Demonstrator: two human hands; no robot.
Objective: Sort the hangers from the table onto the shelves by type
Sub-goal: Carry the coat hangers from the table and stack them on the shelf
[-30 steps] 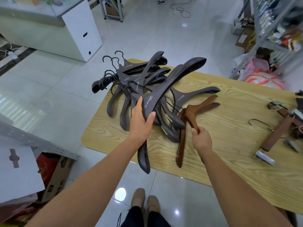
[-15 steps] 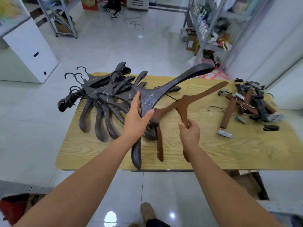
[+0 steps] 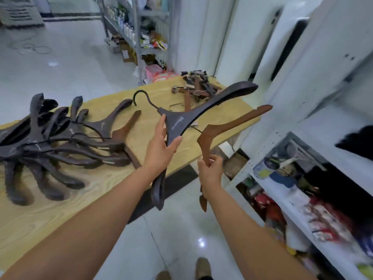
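Head view: swung from light wooden table (image 3: 101, 190) toward white metal shelving (image 3: 323, 128).
My left hand (image 3: 159, 152) grips dark-brown broad-shouldered hanger (image 3: 201, 116), right hand (image 3: 211, 170) clasps reddish-brown wooden hanger (image 3: 232, 126); both beyond table's edge, ready for shelving.

Glossy pale tiled floor (image 3: 60, 63), white walls (image 3: 201, 37), wood-grain table (image 3: 50, 215), cluttered metal rack (image 3: 135, 27) at the back

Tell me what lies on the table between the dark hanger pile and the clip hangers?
One brown hanger, then bare tabletop, as the head view shows.
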